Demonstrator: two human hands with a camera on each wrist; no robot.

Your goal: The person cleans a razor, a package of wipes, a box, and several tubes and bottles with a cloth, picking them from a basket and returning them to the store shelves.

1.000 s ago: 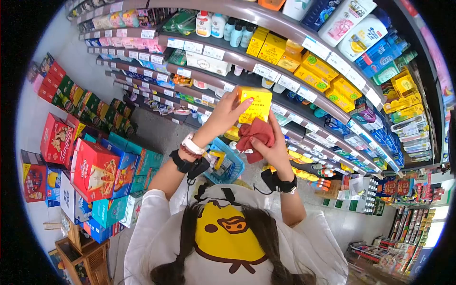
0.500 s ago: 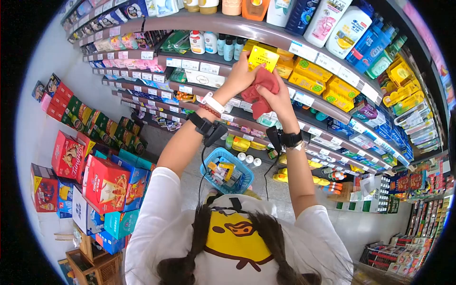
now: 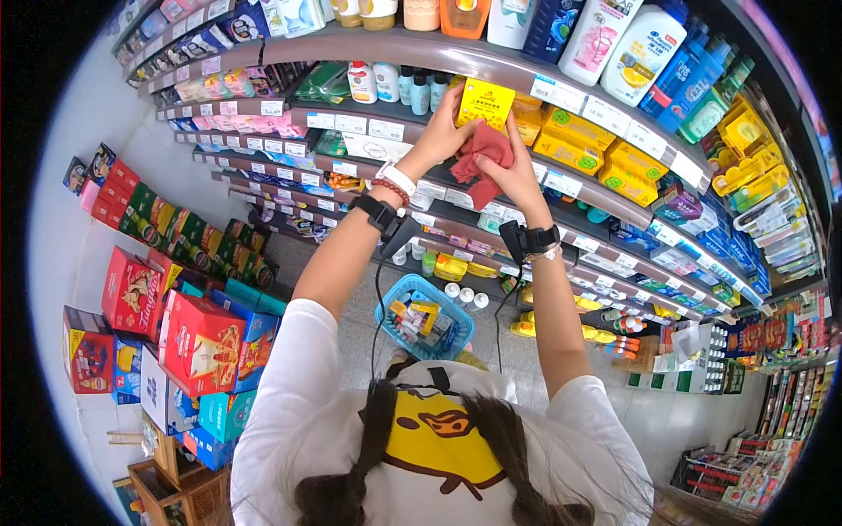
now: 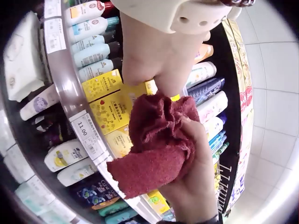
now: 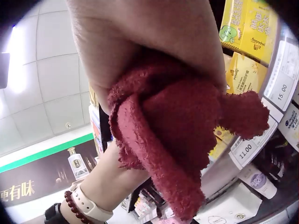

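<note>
With fingers bent, the left hand (image 3: 441,138) gripped a yellow box (image 3: 486,103) in front of the stocked shelves (image 3: 395,51), while the right hand (image 3: 519,174) clasped a bunched red cloth (image 3: 478,165).

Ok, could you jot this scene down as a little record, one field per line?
Place: shop aisle, facing stocked shelves
Left hand: holds the box at its side
Right hand: grips the cloth
Box: yellow, in front of the shelves
Cloth: dark red, crumpled, just below the box
Basket: blue, on the floor, with packs inside
Price tag: 11.00, by other yellow boxes
</note>
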